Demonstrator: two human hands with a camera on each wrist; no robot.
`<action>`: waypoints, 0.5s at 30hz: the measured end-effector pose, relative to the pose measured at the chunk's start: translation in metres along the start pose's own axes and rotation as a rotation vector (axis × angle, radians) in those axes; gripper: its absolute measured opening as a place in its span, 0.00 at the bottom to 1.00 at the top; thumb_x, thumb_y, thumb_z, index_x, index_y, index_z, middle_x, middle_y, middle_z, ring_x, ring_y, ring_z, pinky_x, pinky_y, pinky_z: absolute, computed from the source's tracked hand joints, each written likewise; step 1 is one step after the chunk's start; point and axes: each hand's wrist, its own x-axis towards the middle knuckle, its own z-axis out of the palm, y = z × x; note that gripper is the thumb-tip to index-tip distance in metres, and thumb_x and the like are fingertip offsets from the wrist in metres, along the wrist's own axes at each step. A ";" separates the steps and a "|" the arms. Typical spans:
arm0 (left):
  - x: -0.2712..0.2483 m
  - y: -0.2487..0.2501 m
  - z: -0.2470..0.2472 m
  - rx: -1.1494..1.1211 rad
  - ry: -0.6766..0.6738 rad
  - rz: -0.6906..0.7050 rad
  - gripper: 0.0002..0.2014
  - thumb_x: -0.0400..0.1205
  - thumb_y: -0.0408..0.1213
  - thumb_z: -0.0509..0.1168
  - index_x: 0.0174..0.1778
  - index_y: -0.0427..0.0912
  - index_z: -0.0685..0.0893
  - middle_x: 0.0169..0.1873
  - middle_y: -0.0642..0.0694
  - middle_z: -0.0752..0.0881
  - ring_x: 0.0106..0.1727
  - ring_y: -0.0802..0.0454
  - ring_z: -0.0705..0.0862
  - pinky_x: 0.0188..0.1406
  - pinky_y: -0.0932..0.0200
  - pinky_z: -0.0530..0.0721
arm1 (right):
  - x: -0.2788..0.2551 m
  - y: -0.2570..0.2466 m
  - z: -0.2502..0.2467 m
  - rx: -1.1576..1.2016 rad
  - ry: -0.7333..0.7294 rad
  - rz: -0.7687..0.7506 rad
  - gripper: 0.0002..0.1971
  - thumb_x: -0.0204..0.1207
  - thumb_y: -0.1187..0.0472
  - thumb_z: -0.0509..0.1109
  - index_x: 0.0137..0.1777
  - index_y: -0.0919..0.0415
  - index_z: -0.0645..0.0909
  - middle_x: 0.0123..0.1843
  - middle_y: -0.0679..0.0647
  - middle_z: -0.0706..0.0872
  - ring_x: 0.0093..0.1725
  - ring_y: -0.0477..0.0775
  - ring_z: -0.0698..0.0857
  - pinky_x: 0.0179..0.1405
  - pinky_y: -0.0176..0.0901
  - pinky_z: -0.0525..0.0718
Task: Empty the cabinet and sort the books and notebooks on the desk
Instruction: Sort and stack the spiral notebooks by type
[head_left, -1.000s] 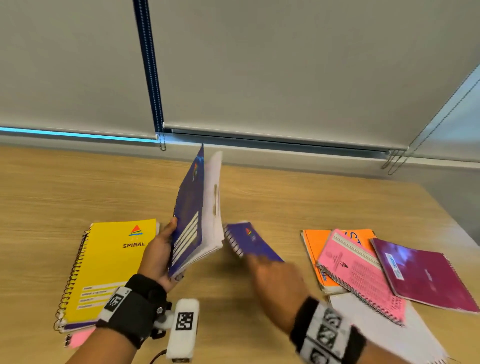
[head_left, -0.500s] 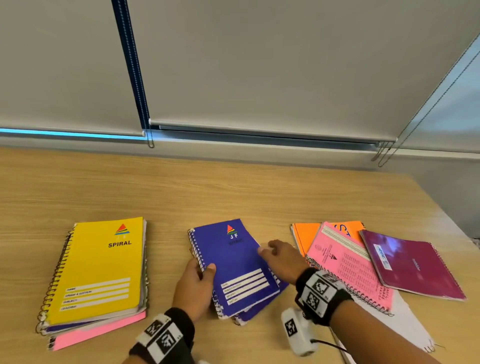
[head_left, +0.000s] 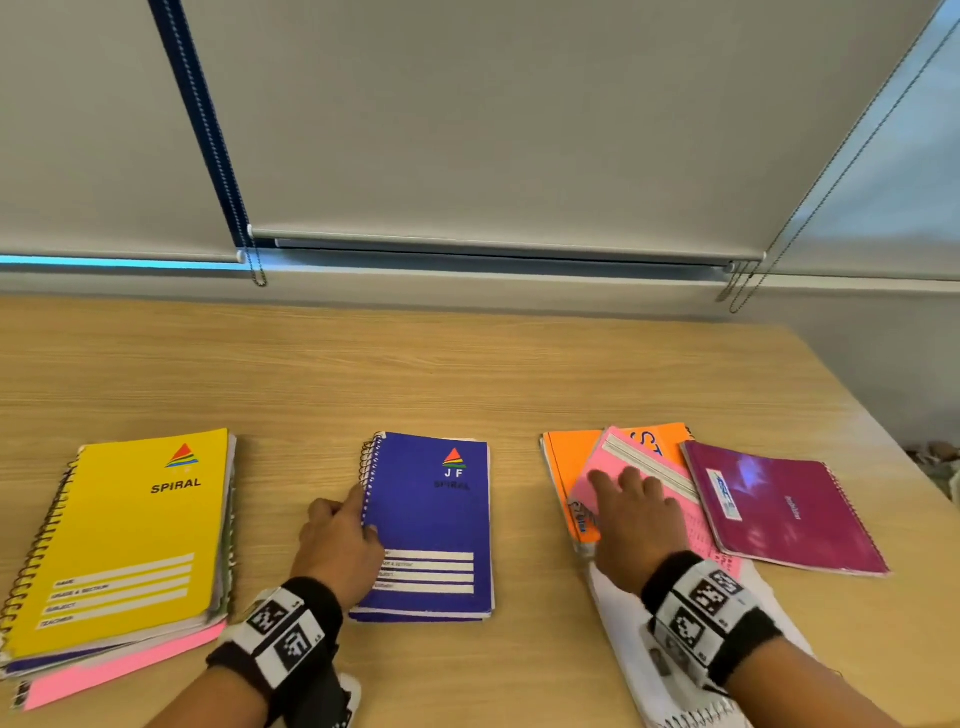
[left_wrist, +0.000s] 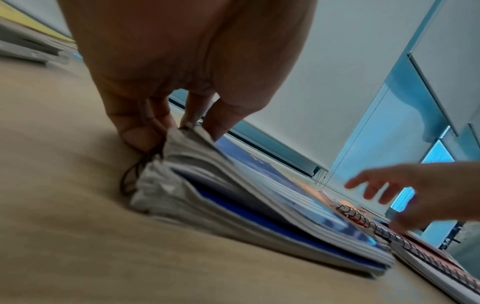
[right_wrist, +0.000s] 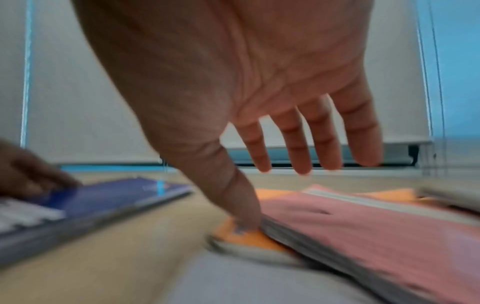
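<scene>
Nearest the person, a white notebook (head_left: 628, 639) lies on the tabletop (head_left: 467, 374) under the right forearm. Just beyond it, the right hand (head_left: 636, 519) hovers over a pink notebook (head_left: 618, 467) with its fingers (right_wrist: 301, 142) straight and spread, grasping nothing; the thumb tip comes down at the near edge of the pink notebook, where it overlaps an orange notebook (head_left: 569, 467). A maroon notebook (head_left: 779, 514) lies to the right, its left edge overlapping the pink and orange ones.

In the middle, the left hand (head_left: 337, 545) grips the spiral-bound left edge of a blue notebook (head_left: 436, 519), thumb on the cover and fingers (left_wrist: 135, 123) curled against the pages at the binding. It lies on top of another blue one.

At the far left, well apart, a yellow notebook (head_left: 130, 535) tops a pile on the tabletop, with a pink one at the bottom. Beyond the tabletop hang grey window blinds (head_left: 493, 130).
</scene>
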 end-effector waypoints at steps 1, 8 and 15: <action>-0.002 0.007 0.003 0.049 0.023 0.008 0.27 0.85 0.41 0.61 0.80 0.53 0.62 0.68 0.42 0.66 0.71 0.41 0.70 0.70 0.45 0.78 | -0.002 0.010 0.004 -0.066 -0.061 0.020 0.35 0.74 0.56 0.69 0.79 0.54 0.58 0.71 0.59 0.69 0.69 0.63 0.72 0.65 0.55 0.78; -0.032 0.095 0.032 0.320 0.182 0.776 0.32 0.71 0.42 0.74 0.74 0.52 0.76 0.73 0.43 0.73 0.75 0.44 0.68 0.70 0.44 0.73 | 0.000 0.024 0.021 -0.077 0.036 -0.129 0.27 0.74 0.66 0.70 0.73 0.62 0.68 0.65 0.60 0.75 0.61 0.63 0.79 0.52 0.51 0.84; -0.035 0.167 0.074 0.638 -0.039 0.906 0.22 0.82 0.51 0.61 0.72 0.51 0.73 0.66 0.51 0.83 0.68 0.48 0.79 0.70 0.51 0.69 | -0.023 0.042 -0.025 0.125 0.252 -0.463 0.19 0.63 0.62 0.67 0.56 0.58 0.83 0.45 0.53 0.84 0.44 0.54 0.82 0.42 0.42 0.81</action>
